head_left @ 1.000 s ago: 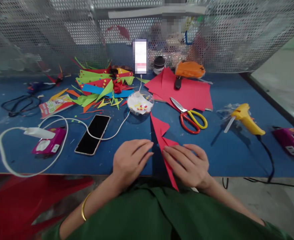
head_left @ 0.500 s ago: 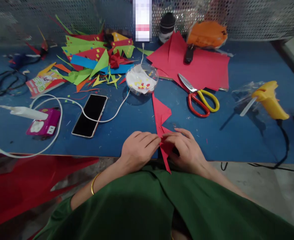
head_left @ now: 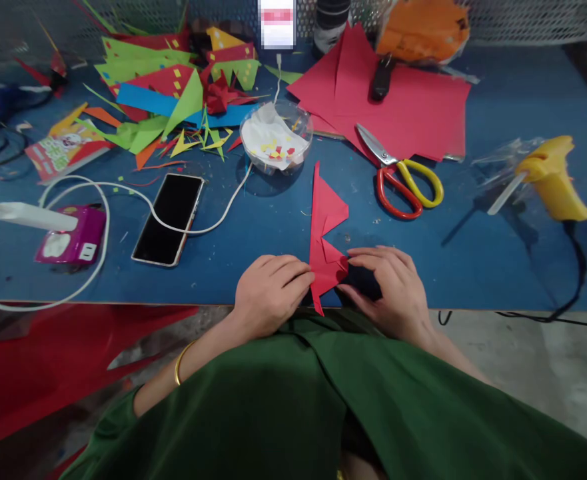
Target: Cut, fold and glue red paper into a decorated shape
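A folded red paper strip (head_left: pixel 318 227) with two pointed flaps on its right side lies lengthwise near the table's front edge. My left hand (head_left: pixel 273 290) pinches the strip's left edge close to its lower end, fingers together. On the other side, my right hand (head_left: pixel 390 287) has its fingers curled, with thumb and index at the tip of the lower flap. Beyond the strip stands a clear round bowl (head_left: pixel 298 150) holding white paper and small red and yellow bits. Scissors (head_left: pixel 396 180) with one red and one yellow handle lie to the right.
Red sheets (head_left: pixel 423 123) lie at the back under a black object (head_left: pixel 382 79). A yellow glue gun (head_left: pixel 556 177) is at the right. A phone (head_left: pixel 170 220), white cable, purple adapter (head_left: pixel 84 233) and cut paper pile (head_left: pixel 148 97) are on the left.
The red strip has shifted away from the bowl and shows more of its flaps. My right hand has moved right, from over the strip to its flap tip. The view has tilted slightly down.
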The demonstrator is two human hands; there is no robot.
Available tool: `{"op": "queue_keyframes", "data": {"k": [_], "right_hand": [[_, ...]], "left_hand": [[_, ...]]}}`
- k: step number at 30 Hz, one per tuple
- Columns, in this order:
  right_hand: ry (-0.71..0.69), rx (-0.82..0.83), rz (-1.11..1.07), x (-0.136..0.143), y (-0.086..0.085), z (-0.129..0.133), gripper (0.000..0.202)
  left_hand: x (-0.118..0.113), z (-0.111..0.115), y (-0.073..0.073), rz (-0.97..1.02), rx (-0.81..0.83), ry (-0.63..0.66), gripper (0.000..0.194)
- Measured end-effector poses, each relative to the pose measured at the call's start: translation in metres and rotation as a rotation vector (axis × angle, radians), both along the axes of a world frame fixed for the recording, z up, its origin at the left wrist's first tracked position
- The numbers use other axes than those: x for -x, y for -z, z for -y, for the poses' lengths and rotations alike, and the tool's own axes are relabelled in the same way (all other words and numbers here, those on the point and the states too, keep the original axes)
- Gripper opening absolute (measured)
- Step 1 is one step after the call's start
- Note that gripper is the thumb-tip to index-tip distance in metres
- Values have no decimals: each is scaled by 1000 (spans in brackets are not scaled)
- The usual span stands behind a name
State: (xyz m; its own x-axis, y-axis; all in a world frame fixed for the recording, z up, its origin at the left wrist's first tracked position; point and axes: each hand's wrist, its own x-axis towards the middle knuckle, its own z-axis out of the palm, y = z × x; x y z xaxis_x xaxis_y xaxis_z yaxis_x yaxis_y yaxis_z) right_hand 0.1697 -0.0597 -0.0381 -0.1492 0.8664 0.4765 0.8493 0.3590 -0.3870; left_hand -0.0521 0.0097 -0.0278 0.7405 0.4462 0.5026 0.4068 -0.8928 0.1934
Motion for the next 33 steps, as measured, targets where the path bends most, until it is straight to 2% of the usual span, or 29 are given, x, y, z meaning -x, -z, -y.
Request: {"op": "queue_keyframes", "data": {"k": [6,10,18,25,33], "right_hand": [[-61,-11,56,8,0,-3,7],[-53,7,23,11,-1,-6,12],[-14,145,-132,8,0,-5,7],[12,155,-91,10,2,-8,12],[61,198,-65,12,4,-9,18]], "left_hand": [[1,0,3,40,98,-29,11],[3,-1,5,52,159,-34,11],[1,-5,0,96,292,-52,11],[0,-6,1,99,348,-64,8],[-3,-9,1,-5,397,-135,16]]}}
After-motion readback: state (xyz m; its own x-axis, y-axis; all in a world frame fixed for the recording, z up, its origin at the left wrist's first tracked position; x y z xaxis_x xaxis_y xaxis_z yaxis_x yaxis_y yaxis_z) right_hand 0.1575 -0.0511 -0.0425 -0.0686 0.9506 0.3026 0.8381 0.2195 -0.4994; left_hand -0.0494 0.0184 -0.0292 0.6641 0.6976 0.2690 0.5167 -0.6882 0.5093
